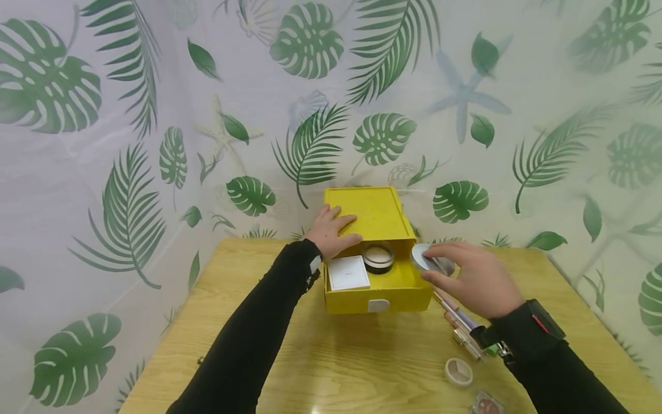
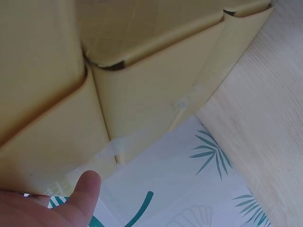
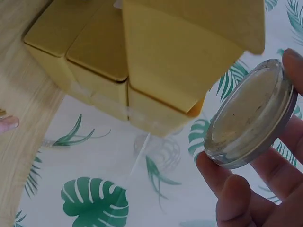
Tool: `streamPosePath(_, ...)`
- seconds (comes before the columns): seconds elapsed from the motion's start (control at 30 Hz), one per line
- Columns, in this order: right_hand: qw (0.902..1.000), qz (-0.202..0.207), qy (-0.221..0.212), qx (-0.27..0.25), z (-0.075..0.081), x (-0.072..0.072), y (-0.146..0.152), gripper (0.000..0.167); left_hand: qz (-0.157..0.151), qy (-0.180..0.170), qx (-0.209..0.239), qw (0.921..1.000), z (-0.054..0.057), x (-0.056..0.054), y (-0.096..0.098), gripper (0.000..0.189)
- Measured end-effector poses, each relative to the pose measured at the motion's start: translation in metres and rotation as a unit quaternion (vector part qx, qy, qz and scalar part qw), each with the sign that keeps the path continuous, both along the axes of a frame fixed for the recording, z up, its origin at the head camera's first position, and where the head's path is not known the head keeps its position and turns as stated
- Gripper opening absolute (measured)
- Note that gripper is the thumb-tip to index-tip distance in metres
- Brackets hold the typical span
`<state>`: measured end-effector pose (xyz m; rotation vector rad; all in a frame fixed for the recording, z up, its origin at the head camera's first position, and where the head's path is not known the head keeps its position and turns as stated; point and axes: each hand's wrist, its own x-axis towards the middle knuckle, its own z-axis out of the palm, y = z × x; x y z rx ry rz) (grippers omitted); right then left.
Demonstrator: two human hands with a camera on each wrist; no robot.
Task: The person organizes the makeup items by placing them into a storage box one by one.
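Note:
A yellow storage box (image 1: 369,215) stands at the back of the table with its front drawer (image 1: 351,302) pulled out. Inside the drawer are a white square box (image 1: 349,272) and a round jar of beige powder (image 1: 378,257) with a black base. My left hand (image 1: 331,233) rests on the top left edge of the storage box, fingers spread forward. At the drawer's right side, my right hand (image 1: 473,279) pinches a round powder compact (image 3: 251,113) by its rim, tilted on edge. In the right wrist view its clear face and silvery rim show.
Slim cosmetic tubes (image 1: 467,344) lie right of the drawer, partly behind the right wrist. Nearer the front are a round three-part palette (image 1: 458,372) and a small clear case with pink contents (image 1: 486,404). A leaf-patterned sheet (image 1: 248,144) hangs behind the wooden table (image 1: 372,368).

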<state>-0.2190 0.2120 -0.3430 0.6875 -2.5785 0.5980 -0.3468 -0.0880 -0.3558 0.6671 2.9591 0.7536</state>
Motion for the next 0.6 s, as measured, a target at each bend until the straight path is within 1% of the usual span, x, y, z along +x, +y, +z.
streamPosePath(0.07, 0.9999, 0.012, 0.008, 0.002, 0.000, 0.000, -0.006, 0.035, -0.002, 0.000, 0.002, 1.0000, 0.001, 0.000, 0.000, 0.064)
streamPosePath(0.13, 0.9998, 0.015, 0.013, 0.009, 0.001, -0.001, -0.011, 0.034, -0.004, -0.001, 0.002, 1.0000, 0.002, 0.001, 0.000, 0.064)
streamPosePath(0.3, 0.9992, 0.021, 0.016, 0.031, 0.002, -0.005, -0.022, 0.032, -0.002, 0.001, -0.001, 1.0000, 0.004, 0.000, 0.002, 0.065)
streamPosePath(0.37, 0.9987, 0.030, 0.016, 0.039, 0.002, -0.006, -0.027, 0.030, -0.001, 0.004, -0.003, 1.0000, 0.004, 0.000, 0.002, 0.065)
streamPosePath(0.6, 0.9967, 0.055, -0.015, 0.059, 0.000, -0.008, -0.037, 0.028, -0.002, 0.004, 0.000, 1.0000, 0.001, 0.002, 0.002, 0.064)
